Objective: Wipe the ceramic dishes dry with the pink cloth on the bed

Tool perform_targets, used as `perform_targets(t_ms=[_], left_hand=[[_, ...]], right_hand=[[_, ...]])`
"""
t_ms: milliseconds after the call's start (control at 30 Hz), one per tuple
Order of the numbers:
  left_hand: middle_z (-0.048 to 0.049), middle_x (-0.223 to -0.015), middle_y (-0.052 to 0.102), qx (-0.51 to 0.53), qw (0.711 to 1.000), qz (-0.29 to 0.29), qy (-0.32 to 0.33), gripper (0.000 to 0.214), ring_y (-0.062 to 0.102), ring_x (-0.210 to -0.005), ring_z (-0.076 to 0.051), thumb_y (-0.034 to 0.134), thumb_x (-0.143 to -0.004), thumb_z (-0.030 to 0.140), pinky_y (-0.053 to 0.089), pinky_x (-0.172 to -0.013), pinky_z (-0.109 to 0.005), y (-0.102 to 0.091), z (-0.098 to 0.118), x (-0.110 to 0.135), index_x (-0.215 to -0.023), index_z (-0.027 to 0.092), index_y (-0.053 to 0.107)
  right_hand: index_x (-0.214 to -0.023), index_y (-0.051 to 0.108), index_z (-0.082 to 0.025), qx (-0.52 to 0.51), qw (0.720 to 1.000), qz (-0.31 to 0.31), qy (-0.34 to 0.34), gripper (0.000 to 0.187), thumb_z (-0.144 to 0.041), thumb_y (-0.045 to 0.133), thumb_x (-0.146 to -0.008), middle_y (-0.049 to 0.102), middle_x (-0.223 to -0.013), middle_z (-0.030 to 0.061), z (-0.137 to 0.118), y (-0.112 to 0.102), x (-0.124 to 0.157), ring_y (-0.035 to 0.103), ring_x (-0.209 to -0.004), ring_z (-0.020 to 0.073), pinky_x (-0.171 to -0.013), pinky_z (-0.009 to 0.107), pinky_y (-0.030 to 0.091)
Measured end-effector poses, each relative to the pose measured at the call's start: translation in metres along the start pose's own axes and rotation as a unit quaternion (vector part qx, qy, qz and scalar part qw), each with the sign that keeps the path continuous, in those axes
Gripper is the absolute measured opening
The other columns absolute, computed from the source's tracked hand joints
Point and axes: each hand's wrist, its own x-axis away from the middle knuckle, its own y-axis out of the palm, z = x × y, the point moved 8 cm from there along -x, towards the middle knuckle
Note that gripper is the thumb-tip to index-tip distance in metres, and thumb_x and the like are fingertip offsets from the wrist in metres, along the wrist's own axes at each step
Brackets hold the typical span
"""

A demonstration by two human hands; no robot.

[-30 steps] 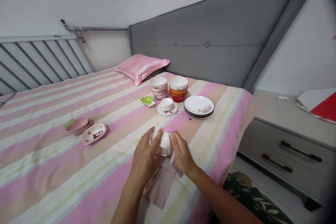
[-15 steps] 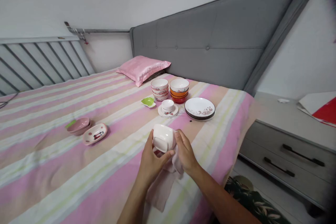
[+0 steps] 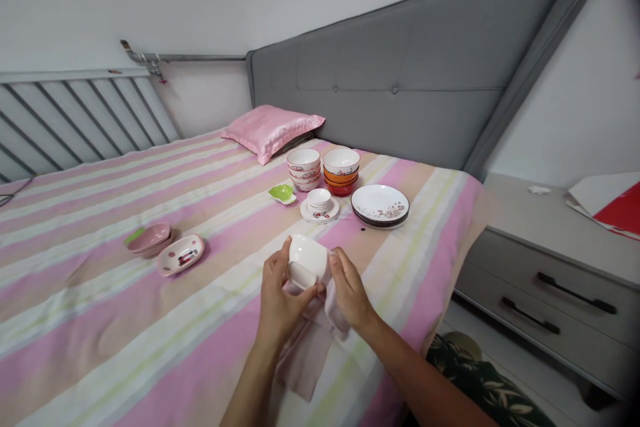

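Over the near part of the bed, my left hand (image 3: 283,297) grips a small white dish (image 3: 309,260) by its left side and lower edge. The dish is tilted with its underside and foot facing me. My right hand (image 3: 350,290) is closed on a pale pink cloth (image 3: 307,353) and presses it against the dish's right side. The cloth hangs down below both hands. Beyond the dish stand a stack of small white bowls (image 3: 319,200) on flowered saucers (image 3: 320,213) and a stack of dark-rimmed plates (image 3: 381,203).
Stacked white bowls (image 3: 304,168) and orange and red bowls (image 3: 341,178) stand farther back, beside a green leaf-shaped dish (image 3: 283,194). To the left lie pink dishes (image 3: 150,239) and a patterned oval dish (image 3: 181,255). A pink pillow (image 3: 273,130) and a nightstand (image 3: 545,287) flank the headboard.
The dish and my left hand have shifted slightly left, and the dish has turned a little. My left fingers are bent more. The cloth has moved slightly with my right hand.
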Motion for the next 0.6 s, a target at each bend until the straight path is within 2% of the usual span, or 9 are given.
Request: perform_targets(t_ms=[133, 267, 433, 600], left_hand=[[-0.0061, -0.117, 0.043, -0.102, 0.990, 0.006, 0.100, 0.088, 0.044, -0.112, -0.024, 0.076, -0.060, 0.028, 0.041, -0.092, -0.042, -0.003, 0.020, 0.000, -0.136, 0.035, 0.032], [-0.0083, -0.123, 0.038, -0.170, 0.972, -0.012, 0.162, 0.085, 0.041, -0.116, -0.025, 0.073, -0.064, 0.023, 0.040, -0.094, -0.042, -0.003, 0.030, 0.002, -0.137, 0.035, 0.030], [-0.0101, -0.128, 0.034, -0.220, 0.953, -0.043, 0.204, 0.081, 0.039, -0.119, -0.027, 0.070, -0.069, 0.024, 0.040, -0.094, -0.041, -0.002, 0.034, 0.005, -0.138, 0.035, 0.028], [-0.0104, -0.129, 0.035, -0.238, 0.947, -0.051, 0.211, 0.081, 0.041, -0.117, -0.027, 0.069, -0.070, 0.027, 0.043, -0.091, -0.041, -0.002, 0.033, 0.005, -0.139, 0.036, 0.027]], right_hand=[[-0.072, 0.036, -0.022, 0.009, 1.000, 0.002, -0.006, 0.029, -0.040, 0.028, -0.093, 0.037, -0.066, -0.0043, 0.001, -0.002, -0.001, 0.037, -0.061, 0.0115, -0.058, 0.024, 0.033], [-0.072, 0.035, -0.022, 0.029, 0.999, -0.010, -0.011, 0.028, -0.039, 0.028, -0.094, 0.036, -0.063, -0.0050, 0.002, -0.003, 0.000, 0.036, -0.058, 0.0111, -0.056, 0.024, 0.031], [-0.072, 0.034, -0.022, 0.054, 0.998, -0.018, -0.023, 0.028, -0.037, 0.028, -0.094, 0.036, -0.061, -0.0054, 0.000, -0.002, 0.002, 0.037, -0.056, 0.0109, -0.054, 0.024, 0.030], [-0.071, 0.034, -0.022, 0.069, 0.997, -0.018, -0.030, 0.028, -0.037, 0.028, -0.094, 0.036, -0.059, -0.0058, -0.002, -0.003, 0.001, 0.037, -0.054, 0.0107, -0.053, 0.023, 0.030]])
